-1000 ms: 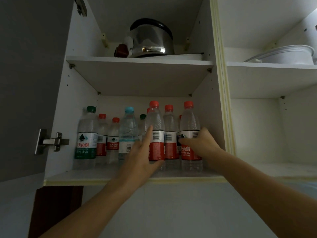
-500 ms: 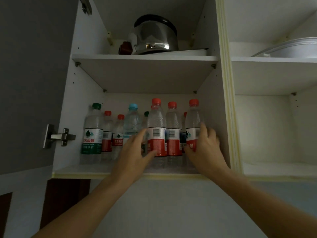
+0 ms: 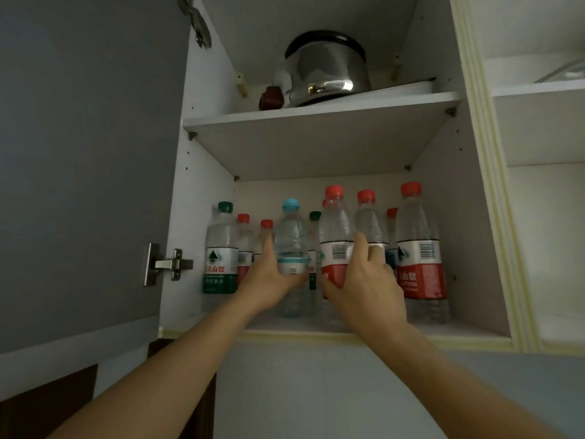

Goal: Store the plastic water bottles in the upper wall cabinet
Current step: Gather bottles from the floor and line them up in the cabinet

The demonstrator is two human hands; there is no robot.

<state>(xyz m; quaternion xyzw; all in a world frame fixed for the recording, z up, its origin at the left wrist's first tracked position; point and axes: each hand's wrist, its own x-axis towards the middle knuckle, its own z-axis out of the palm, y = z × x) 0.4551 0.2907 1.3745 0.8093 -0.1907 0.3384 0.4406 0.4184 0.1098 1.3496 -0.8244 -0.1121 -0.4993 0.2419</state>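
White cabinet walls box in the lower shelf at frame centre, where the left hand grips the blue-capped bottle and the right hand grips a red-labelled bottle, so both should slide straight back, upright, since neighbours crowd close and the front lip is near.

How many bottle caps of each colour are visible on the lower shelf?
Red caps: 7 (one mostly hidden behind another)
Green caps: 2
Blue caps: 1
Total: 10
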